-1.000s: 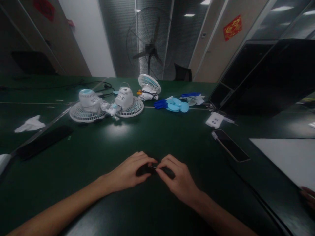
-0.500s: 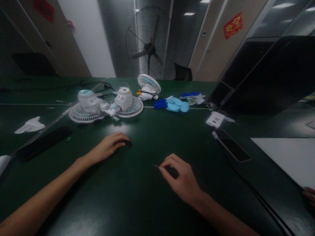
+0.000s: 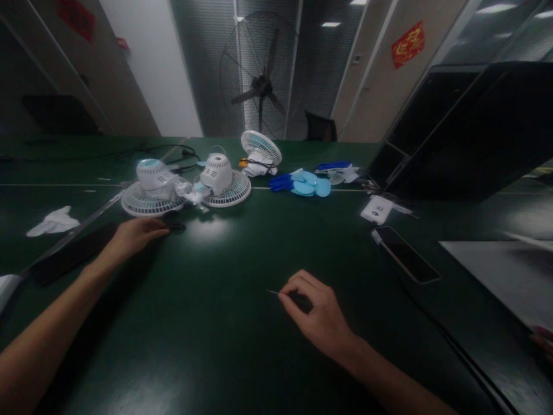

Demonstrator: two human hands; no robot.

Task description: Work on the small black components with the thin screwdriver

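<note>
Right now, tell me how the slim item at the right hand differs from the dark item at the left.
Colour: the slim item is paler, the dark item blackish. Shape: the slim item is needle-thin, the dark item thicker. Place: the slim item juts from the right hand; the dark item is nearer a white fan. Both look small.

One thin metal piece [image 3: 272,291], three small white fans [image 3: 218,174], one large standing fan [image 3: 261,86], one phone [image 3: 406,255], two red wall decorations [image 3: 408,45]

At five o'clock, the thin sliver [image 3: 272,291] the right hand [image 3: 314,311] pinches is too small for me to identify from here. At nine, I can't tell whether the left hand [image 3: 137,233] touches the blurry dark item [image 3: 177,227]. At two, my view crops the black panel [image 3: 484,132].
</note>
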